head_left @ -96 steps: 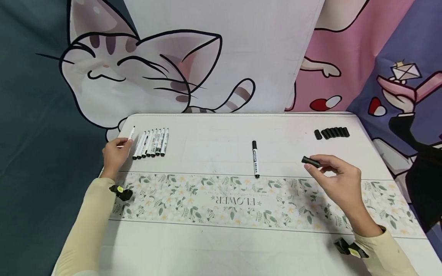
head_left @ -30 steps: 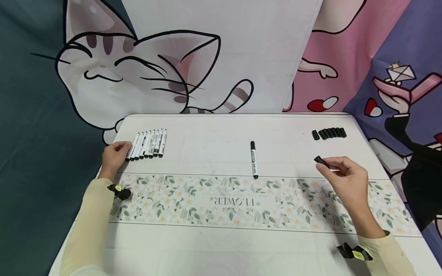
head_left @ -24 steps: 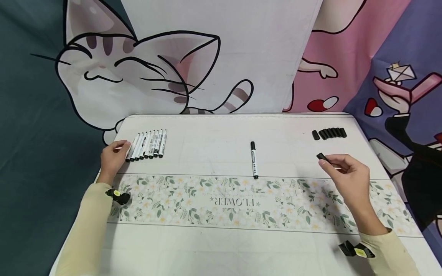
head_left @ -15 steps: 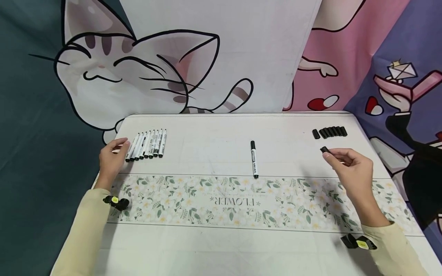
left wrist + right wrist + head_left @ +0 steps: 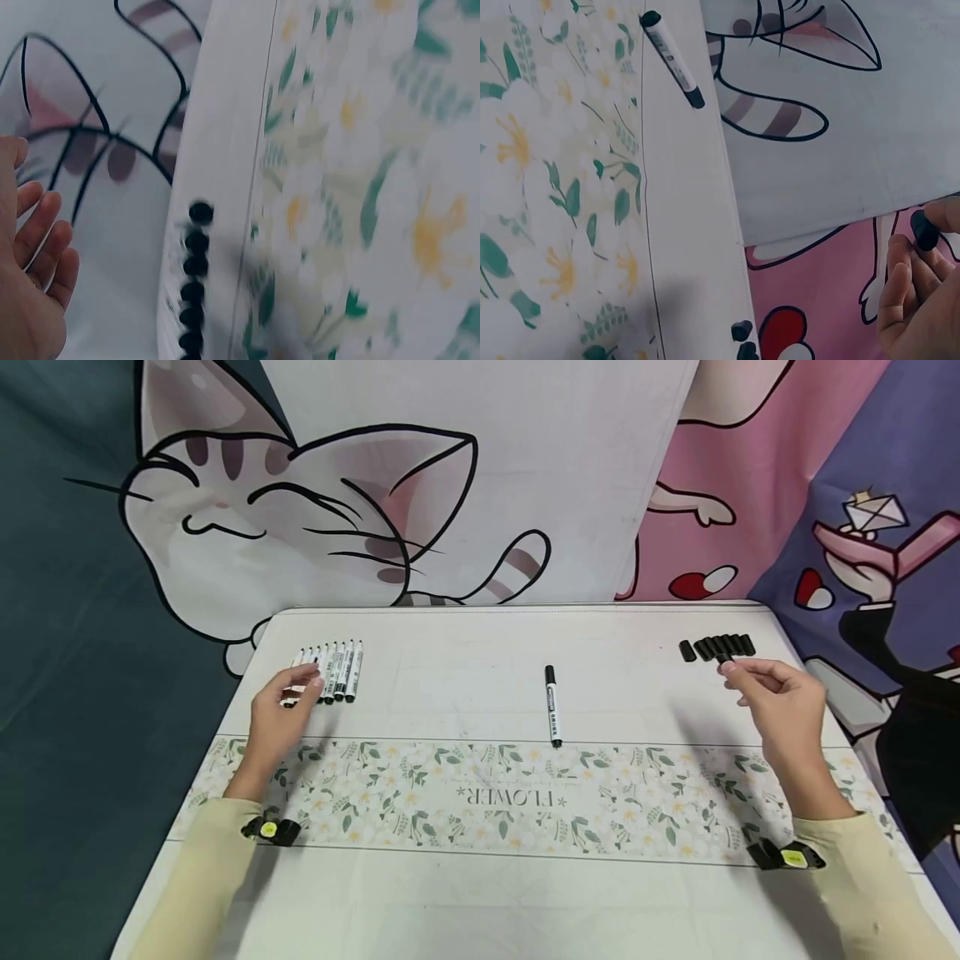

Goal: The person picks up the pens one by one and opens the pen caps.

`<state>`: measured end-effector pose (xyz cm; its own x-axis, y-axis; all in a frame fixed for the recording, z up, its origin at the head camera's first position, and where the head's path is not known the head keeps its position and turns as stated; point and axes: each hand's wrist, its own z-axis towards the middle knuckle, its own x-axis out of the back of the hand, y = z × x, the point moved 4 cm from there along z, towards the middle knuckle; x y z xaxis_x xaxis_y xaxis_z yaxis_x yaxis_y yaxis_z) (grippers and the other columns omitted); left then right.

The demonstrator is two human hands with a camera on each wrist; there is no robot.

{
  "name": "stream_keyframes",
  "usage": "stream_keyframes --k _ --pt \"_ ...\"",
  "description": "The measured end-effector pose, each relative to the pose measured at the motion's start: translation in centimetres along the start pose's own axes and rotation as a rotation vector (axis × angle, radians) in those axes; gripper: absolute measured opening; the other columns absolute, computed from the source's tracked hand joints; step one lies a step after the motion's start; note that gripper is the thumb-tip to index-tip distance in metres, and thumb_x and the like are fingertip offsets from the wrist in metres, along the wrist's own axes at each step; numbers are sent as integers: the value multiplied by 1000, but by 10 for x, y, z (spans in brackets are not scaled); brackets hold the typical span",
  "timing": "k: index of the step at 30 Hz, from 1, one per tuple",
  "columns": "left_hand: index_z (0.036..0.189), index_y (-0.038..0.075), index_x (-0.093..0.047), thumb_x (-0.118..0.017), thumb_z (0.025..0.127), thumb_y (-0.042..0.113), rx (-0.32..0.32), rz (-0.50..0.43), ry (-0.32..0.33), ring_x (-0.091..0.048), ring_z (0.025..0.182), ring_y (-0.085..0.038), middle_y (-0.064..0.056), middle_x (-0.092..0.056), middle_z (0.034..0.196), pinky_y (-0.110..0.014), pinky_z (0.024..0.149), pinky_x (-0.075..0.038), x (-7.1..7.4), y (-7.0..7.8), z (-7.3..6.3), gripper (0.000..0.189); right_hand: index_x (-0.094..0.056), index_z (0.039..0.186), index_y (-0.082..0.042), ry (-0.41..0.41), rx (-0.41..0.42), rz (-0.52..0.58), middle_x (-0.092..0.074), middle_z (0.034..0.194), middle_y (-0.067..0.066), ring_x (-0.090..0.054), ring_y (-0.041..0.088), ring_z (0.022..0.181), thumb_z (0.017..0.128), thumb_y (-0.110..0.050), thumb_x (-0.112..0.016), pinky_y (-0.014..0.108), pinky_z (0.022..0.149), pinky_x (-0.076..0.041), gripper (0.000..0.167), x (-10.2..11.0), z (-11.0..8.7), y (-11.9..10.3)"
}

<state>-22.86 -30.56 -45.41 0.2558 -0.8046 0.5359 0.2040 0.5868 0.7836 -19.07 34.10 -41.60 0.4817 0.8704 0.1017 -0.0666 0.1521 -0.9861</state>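
In the head view a row of white markers (image 5: 347, 672), uncapped tips pointing away, lies side by side at the left. My left hand (image 5: 276, 720) hovers over the row's left part with loosely bent fingers and holds nothing. The markers' black ends (image 5: 196, 267) show in the left wrist view. My right hand (image 5: 787, 718) pinches a black marker cap (image 5: 924, 231) between thumb and fingertips, just in front of a row of black caps (image 5: 731, 646). One separate cap (image 5: 687, 651) lies left of that row. A capped marker (image 5: 553, 706) lies alone mid-table.
The white table (image 5: 480, 902) has a floral printed band (image 5: 420, 797) across it. Behind its far edge hangs a cat-print cloth (image 5: 585, 485). A dark green curtain (image 5: 60, 735) hangs at the left.
My left hand laid a marker at the row's left end, let go and moved right over the row. My right hand, still pinching the cap, moved right and away towards the caps.
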Motion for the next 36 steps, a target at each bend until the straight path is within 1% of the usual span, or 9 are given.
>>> stream_keyframes --k 2,4,5,9,12,18,23,29,36 --pt "138 10 -63 -62 104 22 -26 -5 -17 -52 105 1 -10 -64 126 -26 89 -42 -5 8 -5 36 -78 97 -1 2 -8 10 -77 79 -8 -69 6 72 86 -13 -84 15 56 -49 17 1 4 1" --pt "137 9 -64 -63 103 18 -68 -10 -28 -53 107 -1 -13 -65 127 -27 90 -43 -9 16 -10 36 -78 98 -4 4 -17 -23 -76 79 -10 -69 5 72 87 -15 -83 14 57 -49 17 3 9 3" --pt "137 10 -64 -65 102 18 -87 -14 -33 -54 108 -4 -11 -66 126 -28 91 -43 -12 15 -12 36 -78 98 -5 5 -17 -55 -76 79 -12 -69 3 73 87 -17 -83 14 57 -49 17 4 12 3" --pt "136 8 -64 -67 100 15 -148 -7 -70 -57 111 -20 -13 -68 123 -31 93 -42 -23 27 -21 37 -79 101 -7 9 -19 -114 -75 79 -14 -69 2 72 89 -20 -82 13 57 -49 18 10 23 5" --pt "137 8 -64 -68 100 15 -185 21 -106 -58 113 -26 -13 -69 122 -33 94 -42 -30 35 -28 38 -79 102 -9 22 -30 -149 -75 78 -17 -69 0 71 88 -23 -82 13 56 -49 20 14 31 7" --pt "137 9 -64 -71 98 13 -235 52 -163 -57 117 -27 -11 -68 124 -45 94 -44 -41 46 -40 40 -80 106 -12 52 -68 -201 -73 77 -21 -69 -2 70 87 -26 -83 12 57 -51 24 21 45 12" --pt "136 9 -64 -72 97 15 -244 60 -191 -57 118 -24 -8 -67 124 -45 95 -45 -46 51 -48 40 -80 109 -13 49 -77 -230 -72 76 -24 -68 -4 69 88 -29 -82 11 57 -51 26 26 54 17" --pt "133 9 -66 -73 96 17 -266 46 -222 -58 119 -23 -5 -68 125 -45 99 -45 -53 61 -56 38 -82 108 -17 66 -118 -243 -71 74 -27 -66 -6 68 90 -32 -79 10 57 -50 24 32 68 24" --pt "133 11 -66 -76 93 16 -325 43 -254 -56 128 -27 -7 -66 133 -49 106 -44 -61 70 -67 41 -82 100 -27 93 -203 -254 -69 70 -28 -66 -6 69 89 -38 -79 10 57 -50 15 37 87 37"
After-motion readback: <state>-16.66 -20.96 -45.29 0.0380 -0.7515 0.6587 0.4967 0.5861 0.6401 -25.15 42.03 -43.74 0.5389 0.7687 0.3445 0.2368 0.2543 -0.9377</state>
